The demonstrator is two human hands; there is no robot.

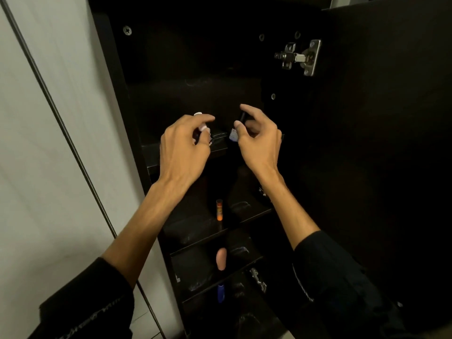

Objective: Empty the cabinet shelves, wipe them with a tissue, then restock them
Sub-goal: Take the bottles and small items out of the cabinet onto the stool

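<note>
A narrow black cabinet stands open with several shelves. Both hands reach to the upper shelf (151, 152). My left hand (183, 148) has its fingers curled around a small item with a white cap (198, 114); the item's body is hidden. My right hand (256, 140) pinches a small dark item with a white-blue label (233, 136) between thumb and fingers. On a lower shelf stands an orange tube (219, 209). Lower still lie a pink-tipped object (221, 259) and a blue object (220, 293).
The cabinet door (381, 143) hangs open at the right, held by a metal hinge (299, 57). A white wall panel (49, 167) with a dark vertical seam is at the left. Dark bundles sit on the lower shelves, hard to make out.
</note>
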